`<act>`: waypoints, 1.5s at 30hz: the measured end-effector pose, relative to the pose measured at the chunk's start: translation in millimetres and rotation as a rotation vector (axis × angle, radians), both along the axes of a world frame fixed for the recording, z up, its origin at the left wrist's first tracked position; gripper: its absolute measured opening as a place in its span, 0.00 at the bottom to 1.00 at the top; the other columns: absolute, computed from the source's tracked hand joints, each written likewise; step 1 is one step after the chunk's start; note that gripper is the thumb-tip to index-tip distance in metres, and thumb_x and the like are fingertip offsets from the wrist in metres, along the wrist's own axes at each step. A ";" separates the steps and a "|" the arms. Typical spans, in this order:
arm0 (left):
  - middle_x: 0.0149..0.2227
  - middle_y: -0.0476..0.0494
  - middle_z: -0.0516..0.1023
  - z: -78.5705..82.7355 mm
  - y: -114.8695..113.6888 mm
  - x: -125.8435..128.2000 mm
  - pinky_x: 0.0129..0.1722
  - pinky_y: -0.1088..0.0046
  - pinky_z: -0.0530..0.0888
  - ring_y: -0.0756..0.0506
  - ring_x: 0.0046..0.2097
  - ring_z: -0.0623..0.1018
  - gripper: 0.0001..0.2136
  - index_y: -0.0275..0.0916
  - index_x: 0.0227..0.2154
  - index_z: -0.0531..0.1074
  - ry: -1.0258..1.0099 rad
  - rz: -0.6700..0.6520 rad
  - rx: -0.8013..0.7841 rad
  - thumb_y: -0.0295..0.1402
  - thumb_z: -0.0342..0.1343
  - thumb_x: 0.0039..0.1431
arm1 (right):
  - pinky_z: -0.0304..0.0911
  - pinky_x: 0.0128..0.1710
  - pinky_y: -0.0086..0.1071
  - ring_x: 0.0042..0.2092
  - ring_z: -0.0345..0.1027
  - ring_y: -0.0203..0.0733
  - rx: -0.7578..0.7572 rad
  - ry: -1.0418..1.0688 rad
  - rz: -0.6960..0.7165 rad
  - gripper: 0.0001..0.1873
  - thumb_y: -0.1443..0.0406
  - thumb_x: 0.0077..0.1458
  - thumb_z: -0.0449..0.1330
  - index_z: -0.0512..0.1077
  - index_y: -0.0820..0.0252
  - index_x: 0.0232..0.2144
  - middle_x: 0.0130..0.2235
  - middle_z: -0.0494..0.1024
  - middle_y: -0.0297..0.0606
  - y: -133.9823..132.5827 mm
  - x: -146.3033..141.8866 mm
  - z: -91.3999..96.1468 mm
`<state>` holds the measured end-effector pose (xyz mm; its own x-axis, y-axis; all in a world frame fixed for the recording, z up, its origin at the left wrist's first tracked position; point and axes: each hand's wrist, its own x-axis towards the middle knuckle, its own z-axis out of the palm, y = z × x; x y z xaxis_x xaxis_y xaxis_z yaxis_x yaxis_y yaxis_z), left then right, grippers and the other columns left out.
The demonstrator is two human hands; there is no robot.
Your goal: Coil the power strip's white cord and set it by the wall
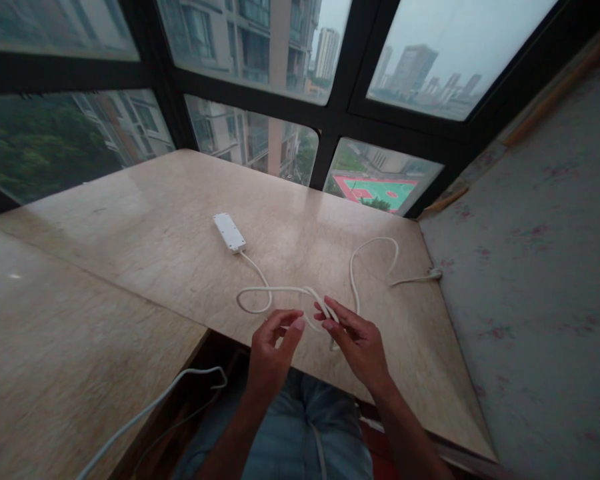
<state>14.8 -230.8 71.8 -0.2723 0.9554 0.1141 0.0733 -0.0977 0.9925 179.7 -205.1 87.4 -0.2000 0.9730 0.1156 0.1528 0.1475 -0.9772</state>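
Observation:
A white power strip (229, 233) lies face down on the stone-look surface, and its white cord (254, 289) loops toward me. Several strands of that cord are gathered between the thumb and fingers of my right hand (356, 337). My left hand (278, 337) is just left of it, thumb and forefinger brought together in a pinch. A thin curve of cord runs from those fingertips toward my right hand, though the exact contact is partly hidden. Past my right hand the cord bends in a wide arc to its plug end (435, 273), by the wall.
The pale countertop (145, 227) has a seam on the left and a cut-out edge in front of my lap. Another white cable (150, 407) hangs over the left edge. Dark window frames (260, 93) close off the back; a floral wall (525, 280) stands on the right.

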 end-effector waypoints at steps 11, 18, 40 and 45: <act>0.22 0.47 0.78 17.1 -0.8 -2.7 0.20 0.78 0.69 0.48 0.24 0.77 0.12 0.37 0.25 0.77 -0.017 0.028 -0.175 0.41 0.58 0.53 | 0.68 0.53 0.46 0.51 0.74 0.50 0.067 -0.041 -0.078 0.17 0.61 0.54 0.64 0.77 0.50 0.48 0.49 0.79 0.39 -29.4 -22.3 -28.3; 0.18 0.49 0.74 17.7 0.2 -12.3 0.18 0.80 0.66 0.52 0.19 0.71 0.12 0.36 0.25 0.77 -0.052 0.071 -0.216 0.40 0.57 0.52 | 0.70 0.46 0.42 0.41 0.77 0.44 -0.151 0.524 -0.433 0.17 0.60 0.47 0.69 0.78 0.56 0.42 0.39 0.83 0.41 -32.8 -34.2 -42.4; 0.27 0.47 0.74 -43.8 20.6 7.0 0.34 0.73 0.67 0.47 0.33 0.74 0.15 0.38 0.26 0.71 0.043 -0.087 -0.094 0.41 0.47 0.62 | 0.57 0.58 0.51 0.57 0.64 0.49 0.109 -0.081 -0.571 0.26 0.59 0.52 0.64 0.67 0.57 0.52 0.55 0.70 0.46 -35.0 43.0 -49.2; 0.27 0.47 0.75 -41.0 20.9 6.0 0.34 0.73 0.67 0.47 0.32 0.73 0.15 0.38 0.27 0.71 0.104 -0.102 -0.086 0.42 0.47 0.63 | 0.57 0.59 0.47 0.61 0.60 0.49 0.490 -0.626 -0.168 0.20 0.61 0.60 0.58 0.68 0.54 0.55 0.59 0.68 0.46 -7.7 10.1 -10.9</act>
<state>20.7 -209.9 30.8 -0.1639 0.9850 0.0532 0.1702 -0.0249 0.9851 189.7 -212.8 76.6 -0.2244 0.8635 0.4517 0.7079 0.4630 -0.5333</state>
